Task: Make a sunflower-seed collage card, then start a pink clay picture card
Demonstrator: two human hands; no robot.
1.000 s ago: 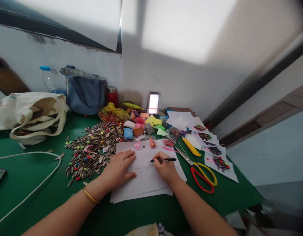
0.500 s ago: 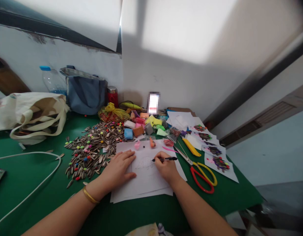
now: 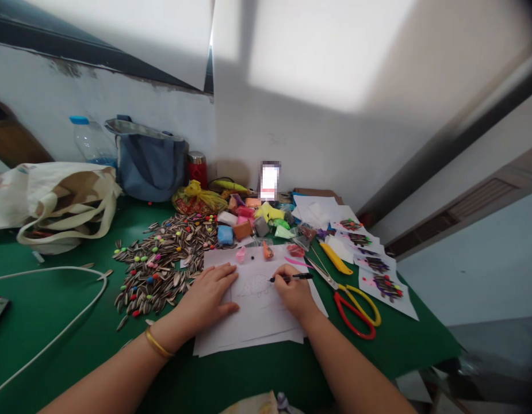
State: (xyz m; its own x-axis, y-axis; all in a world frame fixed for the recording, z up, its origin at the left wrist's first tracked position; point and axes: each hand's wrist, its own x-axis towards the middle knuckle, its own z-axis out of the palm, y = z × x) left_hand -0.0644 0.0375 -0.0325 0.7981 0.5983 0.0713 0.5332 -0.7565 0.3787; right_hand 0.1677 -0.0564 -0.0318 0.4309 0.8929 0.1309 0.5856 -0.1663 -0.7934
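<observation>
Pen [image 3: 303, 276] at the drawing's [image 3: 255, 286] right edge
Between your right hand's [image 3: 294, 293] pinched fingers; left of the drawing, your left hand [image 3: 211, 292] lies open.

Gold-coloured bangle [image 3: 157, 346], left wrist [image 3: 168, 332]

The left hand [image 3: 211, 291] lies flat; the right hand [image 3: 294, 294] pinches, its underside seemingly resting.
</observation>
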